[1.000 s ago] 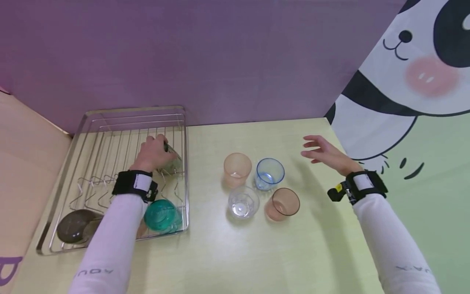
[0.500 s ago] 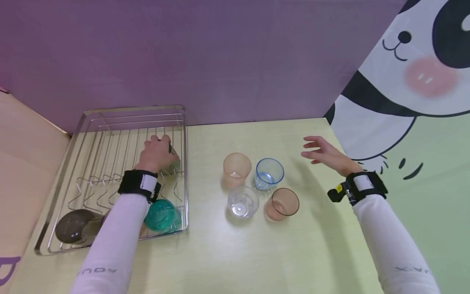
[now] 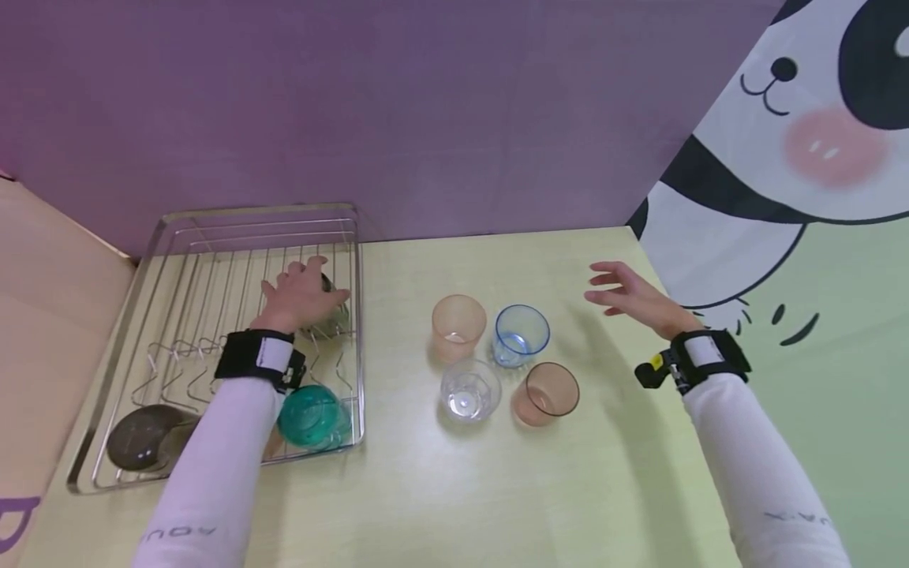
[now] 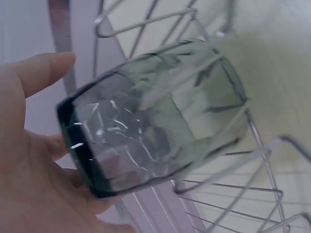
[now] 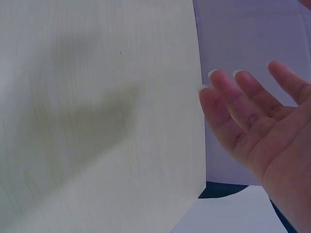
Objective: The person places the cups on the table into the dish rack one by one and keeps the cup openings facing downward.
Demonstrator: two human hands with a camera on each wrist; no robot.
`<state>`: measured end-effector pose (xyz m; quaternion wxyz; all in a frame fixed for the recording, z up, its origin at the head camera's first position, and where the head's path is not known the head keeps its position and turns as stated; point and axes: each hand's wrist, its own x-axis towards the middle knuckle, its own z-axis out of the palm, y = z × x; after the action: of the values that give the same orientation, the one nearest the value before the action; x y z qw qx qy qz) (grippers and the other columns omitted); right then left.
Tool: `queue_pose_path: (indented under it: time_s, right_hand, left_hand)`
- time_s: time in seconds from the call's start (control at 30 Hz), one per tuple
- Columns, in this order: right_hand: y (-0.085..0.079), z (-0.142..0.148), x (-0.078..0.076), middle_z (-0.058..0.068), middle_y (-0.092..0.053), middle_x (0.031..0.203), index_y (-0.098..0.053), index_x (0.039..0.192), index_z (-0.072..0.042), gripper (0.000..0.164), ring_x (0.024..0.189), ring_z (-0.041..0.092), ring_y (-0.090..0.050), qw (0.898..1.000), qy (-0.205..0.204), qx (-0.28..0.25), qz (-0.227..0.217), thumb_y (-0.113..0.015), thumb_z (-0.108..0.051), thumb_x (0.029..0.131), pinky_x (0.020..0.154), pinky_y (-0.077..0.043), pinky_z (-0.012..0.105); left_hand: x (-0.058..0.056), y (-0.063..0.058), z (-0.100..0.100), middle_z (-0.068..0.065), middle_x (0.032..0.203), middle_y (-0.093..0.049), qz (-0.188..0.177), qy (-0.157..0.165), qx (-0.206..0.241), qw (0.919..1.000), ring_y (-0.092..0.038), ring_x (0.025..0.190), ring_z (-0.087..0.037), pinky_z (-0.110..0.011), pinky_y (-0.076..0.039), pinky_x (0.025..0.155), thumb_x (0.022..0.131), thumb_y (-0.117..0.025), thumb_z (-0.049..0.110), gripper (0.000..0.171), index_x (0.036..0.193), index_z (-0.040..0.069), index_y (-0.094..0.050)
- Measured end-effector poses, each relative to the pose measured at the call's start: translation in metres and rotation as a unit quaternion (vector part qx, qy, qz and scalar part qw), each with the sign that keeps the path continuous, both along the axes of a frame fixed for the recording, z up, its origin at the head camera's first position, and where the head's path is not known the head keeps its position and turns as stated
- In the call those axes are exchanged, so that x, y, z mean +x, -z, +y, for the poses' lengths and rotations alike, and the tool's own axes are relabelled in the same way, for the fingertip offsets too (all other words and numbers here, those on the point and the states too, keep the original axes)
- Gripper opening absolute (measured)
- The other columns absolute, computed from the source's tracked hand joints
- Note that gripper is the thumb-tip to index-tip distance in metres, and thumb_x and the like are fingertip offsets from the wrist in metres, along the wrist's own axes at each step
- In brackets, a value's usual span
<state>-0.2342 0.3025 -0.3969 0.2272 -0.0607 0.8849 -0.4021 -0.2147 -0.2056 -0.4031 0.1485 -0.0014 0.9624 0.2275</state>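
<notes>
A grey-green drinking glass [image 4: 150, 121] sits tilted among the wires of the metal dish rack [image 3: 359, 315], its thick base toward my left hand. My left hand [image 3: 301, 298] is spread around that base with the fingers and thumb apart; in the left wrist view the thumb stands off the glass, and whether the other fingers touch it I cannot tell. My right hand [image 3: 632, 300] hovers over the table's right side, fingers relaxed and holding nothing. In the right wrist view its fingers [image 5: 243, 104] are loosely bent.
A teal glass [image 3: 312, 418] and a dark brown glass [image 3: 145, 438] lie in the rack's front. On the table stand a peach glass [image 3: 458, 327], a blue-rimmed glass [image 3: 521, 335], a clear glass [image 3: 470, 392] and a pinkish-brown glass [image 3: 547, 394]. A purple wall [image 3: 454, 118] rises behind.
My left hand held the grey-green glass, lowering it slightly in the rack; now its fingers and thumb have spread and let go. The right hand stays almost still.
</notes>
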Motion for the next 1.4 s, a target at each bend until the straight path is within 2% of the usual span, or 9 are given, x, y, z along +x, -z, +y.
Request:
queue_pose_path:
  time_s: [0.07, 0.13, 0.33, 0.63, 0.73, 0.87, 0.97, 1.2, 1.4]
  right_hand:
    - [-0.001, -0.001, -0.001, 0.023, -0.031, 0.154, -0.018, 0.155, -0.010, 0.073, 0.136, 0.038, -0.043, 1.000, -0.001, 0.000, 0.003, -0.056, -0.038, 0.100, 0.103, -0.049, 0.048]
    - [-0.002, -0.002, -0.001, 0.022, -0.032, 0.154, -0.018, 0.155, -0.011, 0.072, 0.135, 0.037, -0.044, 1.000, -0.003, -0.003, 0.007, -0.055, -0.038, 0.100, 0.102, -0.050, 0.046]
    - [-0.010, -0.006, 0.000, 0.021, -0.034, 0.154, -0.019, 0.155, -0.012, 0.068, 0.130, 0.033, -0.048, 1.000, -0.014, -0.012, 0.020, -0.055, -0.034, 0.101, 0.094, -0.051, 0.028]
    - [-0.023, -0.025, 0.004, 0.015, -0.039, 0.151, -0.025, 0.153, -0.017, 0.064, 0.125, 0.030, -0.054, 0.998, -0.032, -0.027, 0.037, -0.057, -0.030, 0.099, 0.095, -0.049, 0.027]
    - [-0.026, -0.030, 0.005, 0.012, -0.040, 0.150, -0.027, 0.152, -0.019, 0.063, 0.126, 0.030, -0.053, 0.998, -0.034, -0.025, 0.038, -0.059, -0.030, 0.098, 0.101, -0.048, 0.034]
    - [-0.029, -0.037, 0.006, 0.012, -0.040, 0.150, -0.028, 0.152, -0.020, 0.065, 0.131, 0.032, -0.049, 0.998, -0.042, -0.024, 0.039, -0.062, -0.030, 0.097, 0.109, -0.043, 0.051]
    - [-0.030, -0.043, 0.005, 0.012, -0.039, 0.150, -0.028, 0.151, -0.021, 0.066, 0.134, 0.033, -0.047, 0.998, -0.051, -0.025, 0.039, -0.064, -0.029, 0.096, 0.110, -0.041, 0.057]
    - [-0.030, -0.058, 0.003, 0.012, -0.040, 0.149, -0.028, 0.151, -0.019, 0.071, 0.135, 0.034, -0.046, 0.996, -0.071, -0.017, 0.040, -0.067, -0.029, 0.094, 0.109, -0.043, 0.055]
    - [-0.027, -0.071, 0.001, 0.013, -0.038, 0.150, -0.026, 0.152, -0.018, 0.076, 0.136, 0.035, -0.044, 0.994, -0.100, 0.004, 0.046, -0.070, -0.031, 0.091, 0.108, -0.046, 0.052]
  left_hand:
    - [0.000, -0.003, 0.000, -0.040, 0.153, -0.019, 0.014, -0.001, 0.007, 0.9999, -0.018, 0.141, -0.059, -0.081, 0.003, 0.109, 0.098, -0.050, 0.047, 0.080, 0.155, 0.001, -0.018]
    - [0.000, -0.007, 0.000, -0.039, 0.154, -0.020, 0.029, 0.000, 0.011, 0.9995, -0.018, 0.143, -0.056, -0.080, 0.005, 0.109, 0.098, -0.051, 0.048, 0.080, 0.155, 0.002, -0.019]
    - [0.002, -0.018, 0.006, -0.034, 0.157, -0.021, 0.053, 0.020, 0.024, 0.9981, -0.015, 0.147, -0.051, -0.078, 0.005, 0.112, 0.097, -0.050, 0.052, 0.081, 0.156, 0.004, -0.021]
    - [0.011, -0.032, 0.024, -0.028, 0.159, -0.023, 0.067, 0.058, 0.032, 0.9955, -0.019, 0.147, -0.049, -0.075, 0.005, 0.114, 0.096, -0.054, 0.053, 0.082, 0.155, 0.005, -0.025]
    - [0.012, -0.034, 0.028, -0.026, 0.160, -0.023, 0.070, 0.072, 0.035, 0.9943, -0.019, 0.148, -0.048, -0.075, 0.005, 0.115, 0.095, -0.055, 0.054, 0.082, 0.155, 0.005, -0.025]
    - [0.013, -0.034, 0.030, -0.025, 0.160, -0.025, 0.073, 0.084, 0.036, 0.9932, -0.022, 0.148, -0.045, -0.074, 0.003, 0.116, 0.095, -0.055, 0.055, 0.081, 0.154, 0.007, -0.027]
    - [0.014, -0.033, 0.030, -0.023, 0.160, -0.025, 0.072, 0.087, 0.038, 0.9929, -0.022, 0.148, -0.043, -0.073, 0.001, 0.116, 0.095, -0.055, 0.055, 0.080, 0.154, 0.008, -0.028]
    - [0.017, -0.035, 0.038, -0.022, 0.161, -0.025, 0.075, 0.098, 0.039, 0.9917, -0.019, 0.150, -0.041, -0.073, -0.003, 0.116, 0.095, -0.049, 0.060, 0.083, 0.155, 0.007, -0.027]
    - [0.018, -0.040, 0.046, -0.021, 0.160, -0.029, 0.087, 0.100, 0.033, 0.9906, -0.021, 0.149, -0.041, -0.072, -0.003, 0.117, 0.095, -0.052, 0.058, 0.082, 0.154, 0.008, -0.028]
